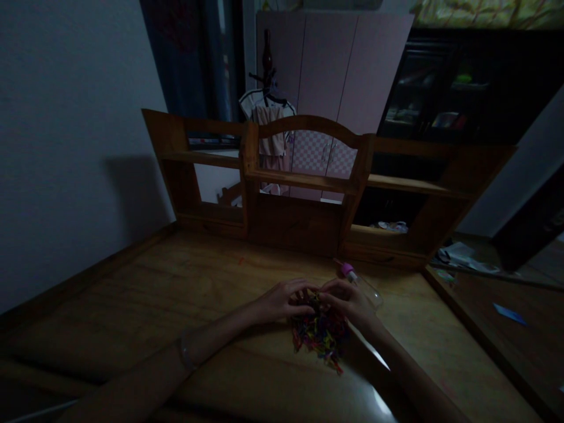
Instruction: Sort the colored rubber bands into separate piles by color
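Note:
A loose heap of small, tangled, multicoloured pieces [324, 338] lies on the wooden desk; the dim light hides what they are. My left hand [288, 301] curves over the heap's far left side, thumb and fingers apart, touching the pieces. From the right, my right hand [352, 301] reaches in with thumb and forefinger closed together at the top of the heap. Whatever is in that pinch is too small and dark to make out. The fingertips of both hands nearly meet. Just beyond my right hand lies a clear bottle [373, 294] with a pink top, on its side.
A wooden shelf unit [304, 179] stands along the back of the desk [176, 294]. The wall [79, 147] borders the left side. Right of the desk is a lower brown surface [480, 305] with papers and a blue card [510, 314].

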The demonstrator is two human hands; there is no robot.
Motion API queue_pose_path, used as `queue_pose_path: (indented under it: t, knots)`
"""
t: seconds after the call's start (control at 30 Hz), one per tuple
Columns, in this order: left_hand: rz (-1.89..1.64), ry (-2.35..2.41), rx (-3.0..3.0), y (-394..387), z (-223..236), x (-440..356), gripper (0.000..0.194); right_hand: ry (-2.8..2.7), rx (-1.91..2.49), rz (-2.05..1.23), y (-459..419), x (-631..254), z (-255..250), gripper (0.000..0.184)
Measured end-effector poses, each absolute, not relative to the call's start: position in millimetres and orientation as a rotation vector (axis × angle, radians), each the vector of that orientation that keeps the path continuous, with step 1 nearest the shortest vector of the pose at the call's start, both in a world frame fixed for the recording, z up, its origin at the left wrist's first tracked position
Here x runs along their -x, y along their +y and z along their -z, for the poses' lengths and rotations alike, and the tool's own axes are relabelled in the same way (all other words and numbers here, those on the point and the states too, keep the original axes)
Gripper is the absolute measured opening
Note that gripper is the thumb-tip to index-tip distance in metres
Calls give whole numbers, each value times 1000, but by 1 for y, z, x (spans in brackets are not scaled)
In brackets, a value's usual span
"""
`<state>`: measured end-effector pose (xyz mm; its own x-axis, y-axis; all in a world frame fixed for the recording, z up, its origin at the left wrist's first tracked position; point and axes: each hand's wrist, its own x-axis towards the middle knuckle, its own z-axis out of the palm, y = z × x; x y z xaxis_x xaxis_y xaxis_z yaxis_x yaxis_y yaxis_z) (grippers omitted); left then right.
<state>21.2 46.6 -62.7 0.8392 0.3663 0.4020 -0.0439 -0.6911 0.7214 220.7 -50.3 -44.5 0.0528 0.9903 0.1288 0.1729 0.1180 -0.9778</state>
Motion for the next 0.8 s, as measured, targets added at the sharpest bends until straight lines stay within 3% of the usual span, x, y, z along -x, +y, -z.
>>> queue_pose_path:
  t: [0.1,0.37,0.5,0.63,0.8]
  knots:
    - [-599,206,-2184,44,61,-20,60,-1322,1259,-1001,-51,-219,44,26]
    - [-797,306,-2129,45,62,-22,21,-1314,1220,-1052,-48,-220,53,30]
    - [-890,360,-2251,56,61,-19,18,-1243,1211,-1088,-48,-219,55,33]
    - [-1057,773,-2472,91,66,-3,17,-1205,1228,-1060,-51,-219,50,33]
    - [-918,1337,-2568,126,85,19,13,-1199,1249,-1059,-51,-221,50,34]
